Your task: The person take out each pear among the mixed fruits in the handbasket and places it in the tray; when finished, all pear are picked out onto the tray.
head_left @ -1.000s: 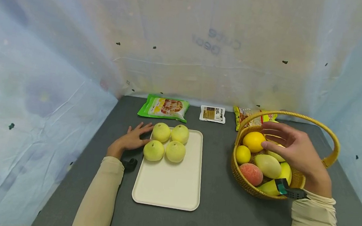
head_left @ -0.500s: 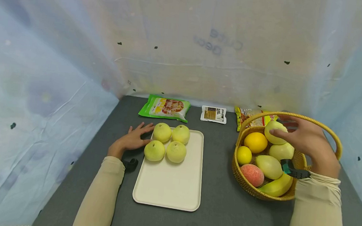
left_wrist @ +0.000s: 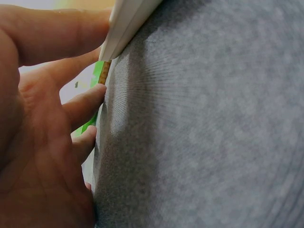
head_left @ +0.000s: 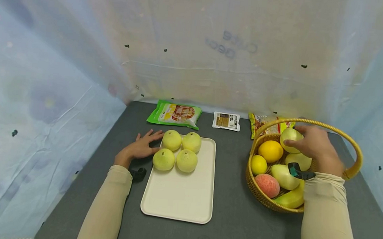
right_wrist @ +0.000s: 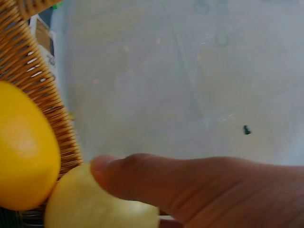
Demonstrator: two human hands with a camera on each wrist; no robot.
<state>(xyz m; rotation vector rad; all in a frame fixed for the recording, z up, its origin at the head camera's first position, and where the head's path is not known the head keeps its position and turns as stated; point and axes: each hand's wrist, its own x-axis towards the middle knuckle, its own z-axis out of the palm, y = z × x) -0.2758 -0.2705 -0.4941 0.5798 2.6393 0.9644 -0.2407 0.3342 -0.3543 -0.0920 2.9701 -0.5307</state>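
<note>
Over the back of a wicker basket [head_left: 252, 187], my right hand [head_left: 316, 143] grips a round yellow-green fruit [head_left: 289, 138]. In the right wrist view, the thumb [right_wrist: 137, 175] presses on that fruit's skin [right_wrist: 90, 204], beside a bright yellow-orange fruit [right_wrist: 23, 147]. My left hand [head_left: 141, 147] lies at the left side of a cream tray [head_left: 185, 195], fingers spread. Its thumb [left_wrist: 66, 35] meets the tray's rim [left_wrist: 128, 28] in the left wrist view. Several round yellow-green fruits [head_left: 186, 161] stand grouped on the tray's far half.
The basket also holds a lemon [head_left: 258, 165], a peach [head_left: 267, 185], a banana [head_left: 290, 198] and other pale fruits. Its handle [head_left: 354, 149] arches across the right forearm's side. A green packet [head_left: 175, 114], a white pouch [head_left: 226, 121] and a yellow bag [head_left: 257, 123] lie along the back.
My right hand, earlier low over the basket, has taken hold of a yellow-green fruit and raised it toward the back; the wrist has since swung left. The left hand stays put.
</note>
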